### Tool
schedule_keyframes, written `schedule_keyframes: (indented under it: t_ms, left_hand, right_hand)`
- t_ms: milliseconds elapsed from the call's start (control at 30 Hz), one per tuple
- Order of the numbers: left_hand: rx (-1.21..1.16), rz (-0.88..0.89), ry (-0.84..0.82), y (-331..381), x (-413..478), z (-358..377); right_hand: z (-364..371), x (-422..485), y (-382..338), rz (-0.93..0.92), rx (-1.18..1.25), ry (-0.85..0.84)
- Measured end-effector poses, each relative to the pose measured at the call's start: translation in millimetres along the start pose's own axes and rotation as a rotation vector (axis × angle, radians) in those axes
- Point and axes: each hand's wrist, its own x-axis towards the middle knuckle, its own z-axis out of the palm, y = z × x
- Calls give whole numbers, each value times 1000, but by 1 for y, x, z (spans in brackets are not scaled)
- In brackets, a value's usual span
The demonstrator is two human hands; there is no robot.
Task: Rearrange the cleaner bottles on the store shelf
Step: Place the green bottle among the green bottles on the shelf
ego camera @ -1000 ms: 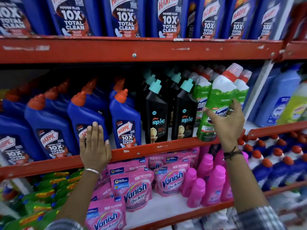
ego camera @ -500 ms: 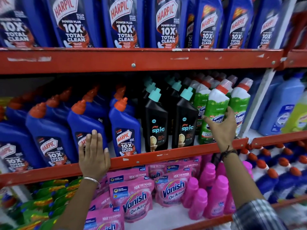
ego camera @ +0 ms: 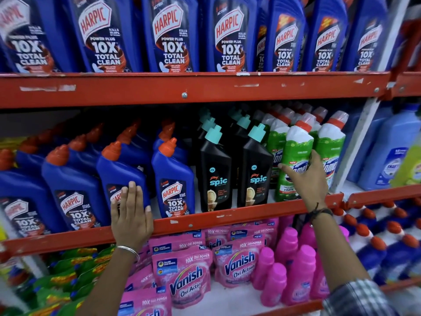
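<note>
A green cleaner bottle (ego camera: 296,147) with a white neck and red cap stands upright at the front of the middle shelf (ego camera: 227,218), among other green bottles (ego camera: 331,147). My right hand (ego camera: 306,179) is wrapped around its lower front. To its left stand two black Spic bottles (ego camera: 215,172) with teal caps, then rows of blue Harpic bottles (ego camera: 174,179) with orange caps. My left hand (ego camera: 132,213) rests flat with fingers together on the shelf's red front edge, touching a blue Harpic bottle (ego camera: 118,172) without holding it.
The top shelf (ego camera: 182,87) carries large blue Harpic bottles (ego camera: 168,33). Below are pink Vanish pouches (ego camera: 186,277), pink bottles (ego camera: 298,270) and green packs (ego camera: 66,279). Light blue bottles (ego camera: 391,151) fill the bay to the right, past a white upright (ego camera: 362,142).
My right hand has brought the tilted green bottle down and back, and it now stands upright on the shelf. My left hand has stayed on the shelf edge.
</note>
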Motion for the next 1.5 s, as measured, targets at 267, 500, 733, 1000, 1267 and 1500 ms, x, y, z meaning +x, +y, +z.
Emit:
schedule_keyframes:
  t_ms: [267,500,733,1000,1267,1500]
  left_hand:
    - [25,-32,-83,8,4,-22]
    - [-400,95,-43,19,107,-68]
    - [-675,-174,-685,21,177,-69]
    - [-751,-294,-697,15,179,-64]
    - [-731,-262,-681,13,182,-63]
    - [-702,-252,-674,13,182,-63]
  right_hand:
    - [-14,-26,-21,-162,-203,102]
    - [0,-46,-121,-434,419,-242]
    - [27,-42,-165,-429,236,-546]
    - [41,-42,-163,-319,260,-420]
    - [40,-46,-167,-280,249,-348]
    - [40,-45,-167,-241,283,-365]
